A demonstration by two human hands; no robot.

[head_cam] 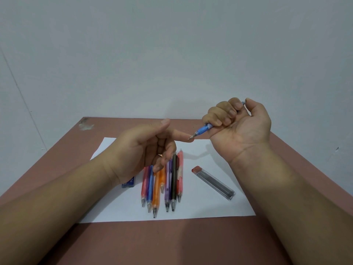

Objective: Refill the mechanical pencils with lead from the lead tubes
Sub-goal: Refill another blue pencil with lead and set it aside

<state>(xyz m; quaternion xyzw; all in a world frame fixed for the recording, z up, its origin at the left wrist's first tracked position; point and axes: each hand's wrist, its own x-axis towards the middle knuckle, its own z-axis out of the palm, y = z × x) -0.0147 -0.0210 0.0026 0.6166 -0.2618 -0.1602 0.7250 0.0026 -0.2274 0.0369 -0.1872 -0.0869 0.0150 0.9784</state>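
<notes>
A white sheet covers the counter. Above it, the right hand has its fingers wrapped around a blue pencil, tip touching the left hand's loosely extended index finger. On the sheet lie a row of pencils and, right of them, a clear lead tube holding dark leads.

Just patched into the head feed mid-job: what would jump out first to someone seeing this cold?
The right hand, raised above the table, grips a blue mechanical pencil in its fist, the tip pointing at the left hand's outstretched forefinger. Below, a row of coloured pencils lies on a white sheet of paper, tips toward the camera. A clear lead tube with a red cap lies at their right.
</notes>
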